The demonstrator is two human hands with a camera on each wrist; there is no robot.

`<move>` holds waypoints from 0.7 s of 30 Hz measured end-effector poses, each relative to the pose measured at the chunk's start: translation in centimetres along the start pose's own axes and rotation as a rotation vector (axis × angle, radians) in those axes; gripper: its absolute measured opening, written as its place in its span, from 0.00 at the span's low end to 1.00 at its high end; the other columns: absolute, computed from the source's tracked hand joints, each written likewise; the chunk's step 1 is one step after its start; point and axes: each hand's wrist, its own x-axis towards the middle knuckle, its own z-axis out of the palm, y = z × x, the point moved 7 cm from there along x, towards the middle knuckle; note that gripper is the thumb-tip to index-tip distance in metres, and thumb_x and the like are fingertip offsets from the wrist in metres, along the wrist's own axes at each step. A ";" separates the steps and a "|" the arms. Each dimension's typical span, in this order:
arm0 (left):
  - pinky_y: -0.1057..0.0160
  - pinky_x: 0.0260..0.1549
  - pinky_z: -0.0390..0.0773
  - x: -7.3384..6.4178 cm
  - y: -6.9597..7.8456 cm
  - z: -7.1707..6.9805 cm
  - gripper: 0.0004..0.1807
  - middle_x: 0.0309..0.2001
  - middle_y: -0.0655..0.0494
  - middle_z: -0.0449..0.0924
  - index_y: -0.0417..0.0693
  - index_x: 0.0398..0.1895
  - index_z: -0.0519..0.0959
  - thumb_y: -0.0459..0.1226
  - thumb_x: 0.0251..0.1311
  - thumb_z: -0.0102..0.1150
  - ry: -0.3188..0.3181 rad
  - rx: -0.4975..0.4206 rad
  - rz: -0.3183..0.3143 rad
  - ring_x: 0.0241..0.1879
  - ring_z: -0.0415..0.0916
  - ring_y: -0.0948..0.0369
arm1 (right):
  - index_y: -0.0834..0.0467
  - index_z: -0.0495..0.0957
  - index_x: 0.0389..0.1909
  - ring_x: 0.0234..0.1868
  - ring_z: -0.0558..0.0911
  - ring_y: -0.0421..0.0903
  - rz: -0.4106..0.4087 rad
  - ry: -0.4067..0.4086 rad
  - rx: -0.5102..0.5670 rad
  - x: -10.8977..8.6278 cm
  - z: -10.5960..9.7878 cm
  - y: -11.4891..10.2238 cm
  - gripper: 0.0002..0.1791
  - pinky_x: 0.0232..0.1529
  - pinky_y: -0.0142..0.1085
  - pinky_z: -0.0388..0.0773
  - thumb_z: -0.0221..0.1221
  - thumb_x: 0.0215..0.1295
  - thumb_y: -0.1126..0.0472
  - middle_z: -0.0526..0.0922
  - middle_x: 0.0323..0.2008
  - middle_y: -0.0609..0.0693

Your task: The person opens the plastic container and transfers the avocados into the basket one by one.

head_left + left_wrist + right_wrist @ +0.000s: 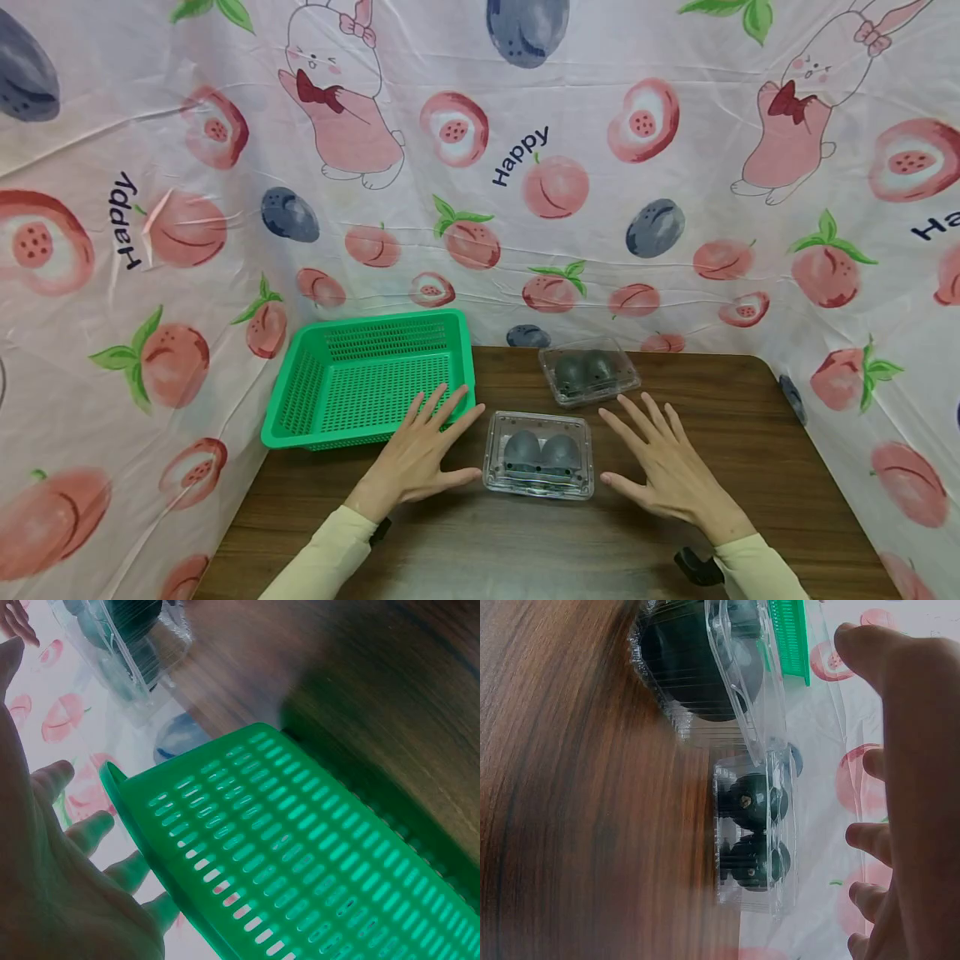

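Note:
Two clear plastic boxes, each with two dark fruits like avocados inside, are on the table. My left hand (415,457) is held with fingers spread between the green basket (322,437) and the nearer box (536,487). Its fingertips overlap the basket's right corner in the head view; in the left wrist view they lie along the basket's rim (196,915). To the right of the nearer box, my right hand (671,473) is spread too and holds nothing. The farther box (564,395) lies just beyond its fingertips. Both lids are closed over the avocados (759,862).
The basket, with slotted walls, stands at the table's back left and has nothing in it. A brown wood-grain table (765,433) carries everything. White cloth (562,108) printed with peaches and rabbits hangs behind and along both sides.

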 end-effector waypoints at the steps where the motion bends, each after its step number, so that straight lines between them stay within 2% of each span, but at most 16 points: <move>1: 0.27 0.87 0.57 0.0 0.1 0.0 0.56 0.94 0.49 0.53 0.66 0.93 0.58 0.75 0.69 0.63 0.000 -0.003 -0.003 0.92 0.51 0.39 | 0.43 0.64 0.89 0.87 0.61 0.76 -0.002 0.000 -0.001 0.0 0.0 0.0 0.52 0.89 0.72 0.49 0.72 0.69 0.34 0.65 0.88 0.61; 7: 0.27 0.87 0.57 0.2 0.9 -0.2 0.56 0.93 0.48 0.53 0.66 0.93 0.59 0.75 0.68 0.64 0.018 -0.022 0.008 0.92 0.53 0.39 | 0.43 0.63 0.90 0.87 0.61 0.76 -0.005 -0.007 0.006 0.2 0.1 -0.4 0.52 0.91 0.70 0.45 0.72 0.69 0.33 0.64 0.88 0.61; 16: 0.27 0.85 0.61 0.4 2.6 -0.1 0.56 0.94 0.48 0.52 0.64 0.93 0.60 0.75 0.69 0.64 0.030 -0.020 0.042 0.90 0.56 0.36 | 0.43 0.65 0.89 0.87 0.62 0.76 -0.025 0.000 0.012 0.7 0.4 -1.2 0.52 0.81 0.78 0.59 0.73 0.68 0.33 0.66 0.87 0.61; 21: 0.27 0.86 0.61 0.4 3.6 0.1 0.56 0.93 0.48 0.53 0.65 0.93 0.61 0.76 0.68 0.63 0.027 -0.010 0.047 0.91 0.55 0.37 | 0.43 0.65 0.89 0.87 0.62 0.76 -0.029 -0.010 0.015 0.8 0.7 -1.6 0.52 0.81 0.78 0.60 0.72 0.69 0.33 0.66 0.88 0.61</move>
